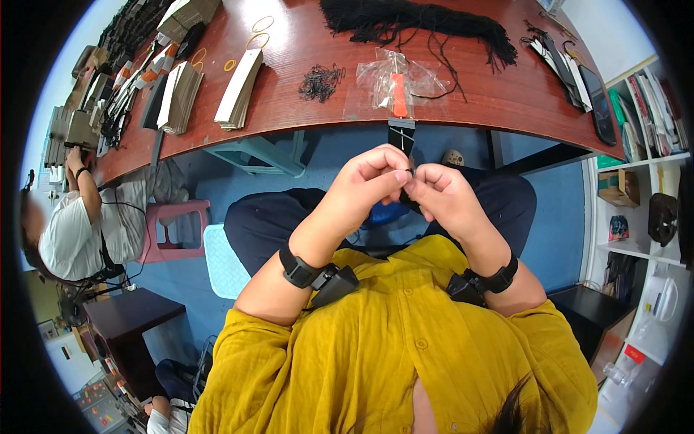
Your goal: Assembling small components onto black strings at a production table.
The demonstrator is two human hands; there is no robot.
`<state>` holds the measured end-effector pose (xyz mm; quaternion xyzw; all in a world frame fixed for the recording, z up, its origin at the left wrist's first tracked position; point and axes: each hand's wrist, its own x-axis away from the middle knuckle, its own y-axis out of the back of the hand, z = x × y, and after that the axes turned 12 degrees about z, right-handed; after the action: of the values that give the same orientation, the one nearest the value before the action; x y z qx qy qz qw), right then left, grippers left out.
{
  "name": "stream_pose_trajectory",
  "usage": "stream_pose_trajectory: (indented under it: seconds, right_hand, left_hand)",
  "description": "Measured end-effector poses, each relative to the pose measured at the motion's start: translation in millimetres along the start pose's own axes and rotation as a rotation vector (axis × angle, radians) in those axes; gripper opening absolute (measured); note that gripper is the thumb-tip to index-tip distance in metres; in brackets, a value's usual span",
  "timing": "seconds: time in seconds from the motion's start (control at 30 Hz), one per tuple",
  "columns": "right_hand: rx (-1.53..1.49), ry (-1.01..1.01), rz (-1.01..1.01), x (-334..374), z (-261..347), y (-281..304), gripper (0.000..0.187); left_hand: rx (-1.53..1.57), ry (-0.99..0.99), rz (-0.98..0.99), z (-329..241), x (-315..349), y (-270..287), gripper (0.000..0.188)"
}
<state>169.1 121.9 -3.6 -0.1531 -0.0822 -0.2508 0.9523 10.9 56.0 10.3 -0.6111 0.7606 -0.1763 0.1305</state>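
In front of the table edge, my left hand (370, 181) is closed in a pinch, its thumb and forefinger meeting the fingertips of my right hand (442, 191), which is pinched too. A small bit of thin black cord (410, 172) shows between them; the rest of it is hidden by the fingers. Just beyond the hands, a black strip (401, 136) with a pale line across it hangs from the table edge. Its upper end meets an orange-red strip (398, 94) lying on crumpled clear plastic (423, 78).
On the red-brown table (289, 108) lie a bundle of black cords (419, 20), a small tangle of black strings (321, 82), stacks of pale tags (240, 88), yellow rubber bands (230, 65) and a phone (598, 105). Another person (79, 224) sits at left, near a pink stool (173, 228).
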Motion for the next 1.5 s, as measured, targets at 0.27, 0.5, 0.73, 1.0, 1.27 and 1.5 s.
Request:
stream_pose_trajectory:
  seconds: [0.27,0.5,0.73,1.0,1.27,1.5]
  right_hand:
    - [0.150,-0.180,0.100,2.6,-19.8,-4.6,0.019]
    - [0.131,-0.162,0.114,1.7,-27.6,-10.1,0.011]
    - [0.155,-0.244,0.072,4.8,-21.0,-15.2,0.023]
    - [0.270,-0.331,0.194,4.8,-13.1,-15.5,0.036]
    - [-0.107,-0.316,0.293,2.6,-33.8,1.3,0.043]
    - [0.706,-0.263,0.231,15.8,-20.8,-1.6,0.030]
  left_hand:
    - [-0.448,-0.074,0.142,14.3,30.8,0.2,0.013]
    - [-0.450,0.166,0.043,21.6,44.7,5.4,0.022]
    - [-1.095,-0.010,0.010,36.1,45.8,4.3,0.023]
    - [-1.249,0.038,-0.027,30.7,43.1,-2.3,0.008]
    - [-0.054,0.293,-0.225,30.8,44.2,18.8,0.013]
    - [0.072,0.033,-0.341,9.0,34.8,27.2,0.011]
